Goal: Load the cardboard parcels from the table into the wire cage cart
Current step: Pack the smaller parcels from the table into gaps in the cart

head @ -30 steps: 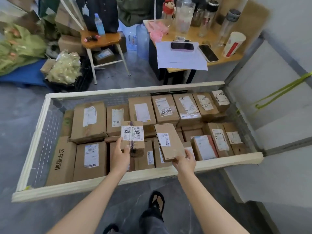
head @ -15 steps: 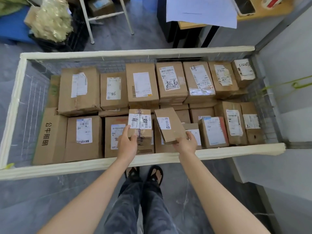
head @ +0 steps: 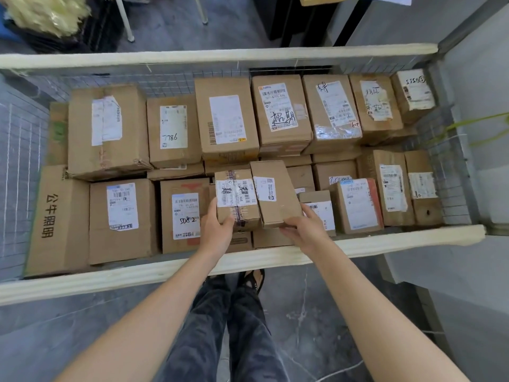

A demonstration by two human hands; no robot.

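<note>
The wire cage cart (head: 248, 260) with cream padded rims lies below me, packed with several labelled cardboard parcels. My left hand (head: 217, 230) grips a small taped parcel (head: 237, 199) by its near left corner, over the front middle of the cart. Right beside it, my right hand (head: 303, 230) holds a flat brown parcel (head: 275, 194) by its near edge. The two parcels touch side by side and sit on top of the boxes beneath.
A large box with printed characters (head: 55, 216) stands at the cart's left end. A grey wall (head: 468, 271) runs along the right. Beyond the cart's far rim are table legs (head: 124, 20) and a dark crate with pale stuffing (head: 49, 12). My legs stand on grey floor.
Both hands have lowered the two parcels closer together onto the stacked boxes. The view has tipped further down, so the table and its items have left the frame.
</note>
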